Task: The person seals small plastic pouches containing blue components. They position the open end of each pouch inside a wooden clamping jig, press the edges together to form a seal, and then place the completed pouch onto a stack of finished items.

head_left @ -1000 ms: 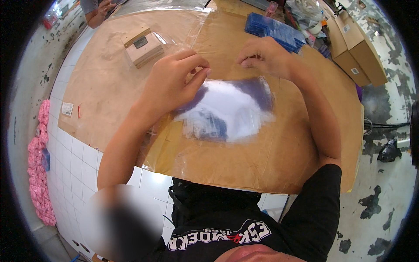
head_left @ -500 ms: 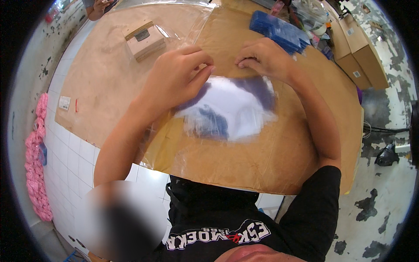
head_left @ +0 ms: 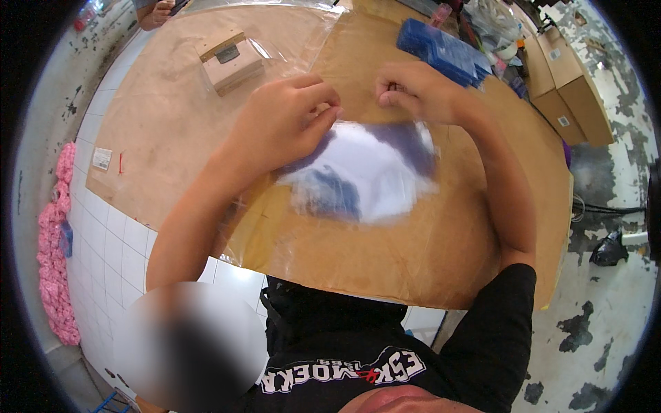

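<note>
Nearest the lower edge of the frame, the person's black shirt gives way to two bare forearms reaching up over the cardboard-covered table (head_left: 441, 268). At the centre lies a clear plastic bag (head_left: 365, 172) holding something white and dark blue, flat on the brown surface. The left hand (head_left: 286, 124) has its fingers curled and pinched down on the bag's upper left edge; the right hand (head_left: 416, 89) pinches narrowly at the upper right edge. Against the views of a second and half a second ago, both hands hold nearly the same places and the bag has barely shifted, so the work at its top edge seems to be going on in small finger motions. Farther off, a small cardboard box (head_left: 231, 60) sits upper left, a stack of blue packets (head_left: 444, 49) upper right, and brown cartons (head_left: 564, 82) beyond.
</note>
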Motion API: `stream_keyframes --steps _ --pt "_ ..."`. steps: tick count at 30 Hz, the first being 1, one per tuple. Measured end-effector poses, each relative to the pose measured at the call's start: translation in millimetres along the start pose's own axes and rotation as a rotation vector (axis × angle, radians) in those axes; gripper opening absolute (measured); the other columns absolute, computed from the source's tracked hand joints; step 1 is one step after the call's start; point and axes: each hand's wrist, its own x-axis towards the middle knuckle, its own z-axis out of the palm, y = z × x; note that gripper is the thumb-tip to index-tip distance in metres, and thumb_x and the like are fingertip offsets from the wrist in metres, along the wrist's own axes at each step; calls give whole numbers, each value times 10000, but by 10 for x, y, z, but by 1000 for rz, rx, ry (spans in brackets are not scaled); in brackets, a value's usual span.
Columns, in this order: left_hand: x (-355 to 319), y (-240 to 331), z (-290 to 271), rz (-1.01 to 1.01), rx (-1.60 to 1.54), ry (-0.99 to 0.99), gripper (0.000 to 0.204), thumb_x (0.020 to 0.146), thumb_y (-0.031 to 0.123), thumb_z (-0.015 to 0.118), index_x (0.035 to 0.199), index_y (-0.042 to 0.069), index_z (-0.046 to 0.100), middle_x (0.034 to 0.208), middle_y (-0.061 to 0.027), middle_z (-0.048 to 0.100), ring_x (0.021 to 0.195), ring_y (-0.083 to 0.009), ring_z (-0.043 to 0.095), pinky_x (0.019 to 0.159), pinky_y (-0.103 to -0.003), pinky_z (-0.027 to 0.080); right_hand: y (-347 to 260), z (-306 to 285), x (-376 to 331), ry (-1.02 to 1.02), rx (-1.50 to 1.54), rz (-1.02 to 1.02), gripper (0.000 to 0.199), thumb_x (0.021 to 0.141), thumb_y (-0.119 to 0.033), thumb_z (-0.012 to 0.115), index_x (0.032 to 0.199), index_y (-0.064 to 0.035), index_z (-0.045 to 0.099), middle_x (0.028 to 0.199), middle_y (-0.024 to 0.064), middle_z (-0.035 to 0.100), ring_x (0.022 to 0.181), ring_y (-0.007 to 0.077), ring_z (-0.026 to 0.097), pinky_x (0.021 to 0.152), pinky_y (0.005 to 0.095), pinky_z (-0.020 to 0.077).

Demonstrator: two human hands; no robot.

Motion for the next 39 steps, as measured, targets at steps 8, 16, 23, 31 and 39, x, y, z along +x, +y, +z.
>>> stream_keyframes --steps 8,16,23,31,39 --pt "63 94 -54 103 -339 151 276 779 153 834 987 27 703 922 -92 718 806 -213 692 733 -318 537 -444 184 -35 -65 776 -73 115 1031 -155 567 1002 -43 572 925 -16 569 849 63 530 758 232 450" --pt "55 9 -232 82 -382 17 262 749 60 844 966 14 706 935 -83 711 877 -181 676 806 -311 522 -594 281 -59 -34 1041 -17 189 1007 -252 633 988 -68 595 898 -15 603 798 69 579 732 231 483" --pt "77 56 -250 57 -386 -23 221 762 33 818 954 14 710 926 -80 707 887 -182 671 820 -316 516 -576 354 -78 21 1100 -26 249 995 -291 649 1013 -43 632 852 -33 592 760 52 559 667 214 451" --pt "81 86 -131 261 -125 251 153 750 13 788 883 55 727 855 -57 701 767 -207 659 712 -325 516 -632 352 -77 190 1135 128 206 933 -242 734 969 -41 713 858 -13 675 731 53 572 637 210 462" --pt "70 235 -243 668 203 404 146 695 -21 770 820 20 709 798 -69 671 643 -192 629 638 -339 491 -890 332 -163 197 1358 125 178 879 -171 790 961 -25 729 847 19 703 714 69 584 625 214 478"
